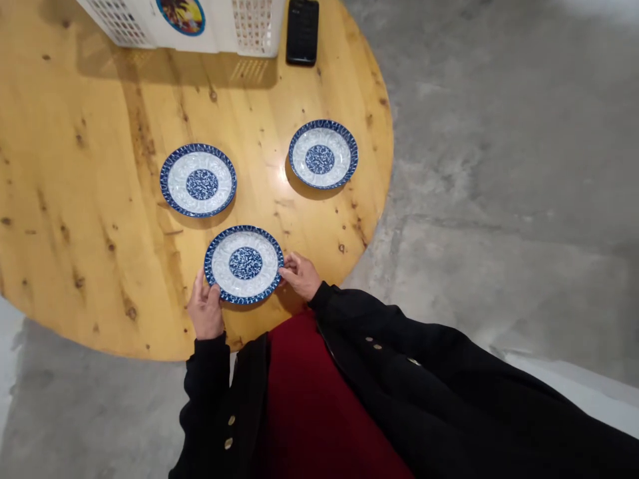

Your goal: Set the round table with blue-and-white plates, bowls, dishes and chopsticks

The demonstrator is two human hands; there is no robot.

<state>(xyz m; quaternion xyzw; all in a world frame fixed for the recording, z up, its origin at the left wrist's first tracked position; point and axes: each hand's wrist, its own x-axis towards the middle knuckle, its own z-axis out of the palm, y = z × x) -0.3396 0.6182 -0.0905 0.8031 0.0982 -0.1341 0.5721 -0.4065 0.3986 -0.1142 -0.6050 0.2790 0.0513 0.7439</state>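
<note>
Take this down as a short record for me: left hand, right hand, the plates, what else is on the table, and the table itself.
Left hand: holding the rim of the near plate, left side
Right hand: holding the same rim, right side
Plates: three, blue-and-white; the left plate and right plate lie apart, beyond the near one
Also on table: white basket, black phone beside it
Table: wooden, rounded edge

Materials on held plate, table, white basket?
Held plate: probably glazed ceramic; smooth, shiny-looking white with blue patterning, though melamine is possible.
Table: wood, apparently varnished; knots, grain, light glare.
White basket: likely moulded plastic; smooth, perforated walls.
</note>
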